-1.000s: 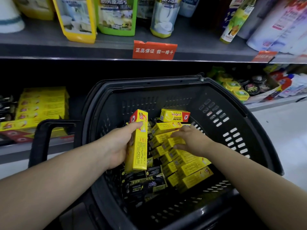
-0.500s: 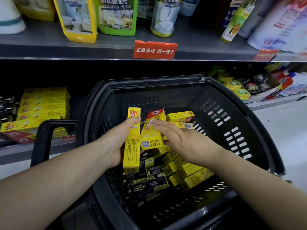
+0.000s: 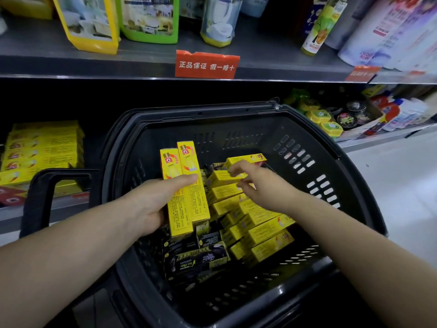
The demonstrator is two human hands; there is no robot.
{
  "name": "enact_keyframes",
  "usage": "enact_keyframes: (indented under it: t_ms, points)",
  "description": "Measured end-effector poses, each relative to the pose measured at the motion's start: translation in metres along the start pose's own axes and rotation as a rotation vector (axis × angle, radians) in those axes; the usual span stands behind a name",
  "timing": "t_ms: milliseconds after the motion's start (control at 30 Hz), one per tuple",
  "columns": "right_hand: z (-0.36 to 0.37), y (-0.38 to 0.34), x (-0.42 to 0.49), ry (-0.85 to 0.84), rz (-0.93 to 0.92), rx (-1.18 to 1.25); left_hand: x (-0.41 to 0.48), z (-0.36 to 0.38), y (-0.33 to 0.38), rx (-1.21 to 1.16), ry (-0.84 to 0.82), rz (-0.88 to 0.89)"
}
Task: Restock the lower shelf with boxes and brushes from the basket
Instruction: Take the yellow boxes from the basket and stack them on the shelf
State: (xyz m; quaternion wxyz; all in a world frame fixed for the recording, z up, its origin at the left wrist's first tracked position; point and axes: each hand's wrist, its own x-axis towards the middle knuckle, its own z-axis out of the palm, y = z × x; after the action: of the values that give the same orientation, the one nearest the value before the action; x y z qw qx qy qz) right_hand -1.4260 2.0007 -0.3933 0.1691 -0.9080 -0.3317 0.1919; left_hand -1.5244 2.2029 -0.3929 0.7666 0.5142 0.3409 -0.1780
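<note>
Two tall yellow boxes (image 3: 186, 190) stand upright side by side in the left hand (image 3: 151, 204), whose thumb lies across their fronts and pins them against the fingers behind. Each carries a red logo near the top and columns of small black print lower down, too fine to read. The right hand (image 3: 264, 188) reaches over the pile of yellow boxes (image 3: 255, 223) in the black plastic basket (image 3: 307, 143), fingers loosely spread and holding nothing, fingertips at the topmost boxes. Dark boxes (image 3: 196, 259) with yellow lettering lie at the near side of the basket; the wording is blurred.

A red tag (image 3: 207, 65) on the upper shelf edge (image 3: 71, 67) reads 正品保证 假一赔十 in white. Above it stand refill pouches of cleaner, one yellow (image 3: 89, 22), one green (image 3: 151, 20), and a green-capped bottle (image 3: 316, 27) to the right. The lower shelf (image 3: 30, 209) at left already holds a stack of matching yellow boxes (image 3: 42, 150). Further right on that level sit round yellow-lidded tubs (image 3: 321, 117) and dark tins (image 3: 347, 117). Pale floor (image 3: 402, 185) shows at right.
</note>
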Motion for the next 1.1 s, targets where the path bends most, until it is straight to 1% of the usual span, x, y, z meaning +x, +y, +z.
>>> enact_keyframes:
  t_ms: [67, 100, 133, 167, 200, 233, 267, 333, 367, 433, 467, 500, 533, 600, 633, 700, 767, 833, 933, 1000, 1100]
  points:
    - [-0.005, 0.034, 0.003, -0.258, 0.232, -0.274, 0.001, -0.002, -0.001, 0.027, -0.006, -0.019]
    - [-0.004, 0.044, 0.001, -0.38, 0.316, -0.307, 0.001, -0.002, -0.001, 0.034, -0.011, -0.023]
    - [-0.001, 0.049, -0.001, -0.455, 0.37, -0.262, 0.002, -0.002, -0.002, 0.041, -0.014, -0.024]
    - [0.004, 0.049, -0.001, -0.482, 0.386, -0.2, 0.001, -0.002, -0.002, 0.046, -0.017, -0.025]
    - [0.012, 0.048, -0.001, -0.47, 0.362, -0.164, 0.002, -0.002, -0.002, 0.05, -0.022, -0.028]
    - [0.02, 0.044, 0.001, -0.454, 0.318, -0.177, 0.001, -0.002, -0.002, 0.052, -0.026, -0.032]
    - [0.028, 0.039, 0.002, -0.448, 0.261, -0.247, 0.001, -0.002, -0.002, 0.051, -0.03, -0.035]
    - [0.036, 0.027, 0.005, -0.453, 0.152, -0.472, 0.001, -0.002, -0.001, 0.046, -0.032, -0.039]
    - [0.034, 0.021, 0.006, -0.448, 0.124, -0.561, 0.001, -0.002, -0.001, 0.044, -0.034, -0.04]
    - [0.021, 0.012, 0.007, -0.383, 0.091, -0.644, 0.001, -0.003, -0.001, 0.039, -0.039, -0.034]
    - [0.012, 0.006, 0.005, -0.322, 0.071, -0.65, 0.001, -0.003, -0.001, 0.036, -0.039, -0.028]
    - [0.002, 0.0, 0.003, -0.243, 0.03, -0.626, 0.001, -0.003, -0.001, 0.031, -0.038, -0.024]
    - [-0.006, -0.007, -0.001, -0.134, -0.063, -0.562, 0.001, -0.003, -0.001, 0.027, -0.036, -0.02]
    - [-0.016, -0.022, -0.013, 0.064, -0.312, -0.449, 0.0, -0.002, 0.0, 0.002, -0.035, -0.012]
    - [-0.015, -0.028, -0.019, 0.144, -0.404, -0.42, -0.001, -0.001, 0.0, -0.02, -0.043, -0.01]
    - [-0.012, -0.037, -0.026, 0.225, -0.468, -0.361, -0.003, -0.001, 0.004, -0.07, -0.085, -0.01]
    - [-0.009, -0.041, -0.029, 0.234, -0.421, -0.192, -0.006, -0.001, 0.007, -0.116, -0.135, -0.009]
    - [-0.008, -0.046, -0.033, 0.192, -0.371, 0.08, -0.007, 0.0, 0.008, -0.152, -0.169, 0.002]
    - [0.001, -0.054, -0.037, 0.141, -0.359, 0.392, -0.008, 0.0, 0.007, -0.149, -0.175, 0.036]
    - [0.008, -0.062, -0.036, 0.215, -0.286, 0.528, -0.008, 0.0, 0.007, -0.139, -0.158, 0.068]
    - [0.014, -0.071, -0.031, 0.38, -0.2, 0.525, -0.009, 0.003, 0.006, -0.158, -0.134, 0.113]
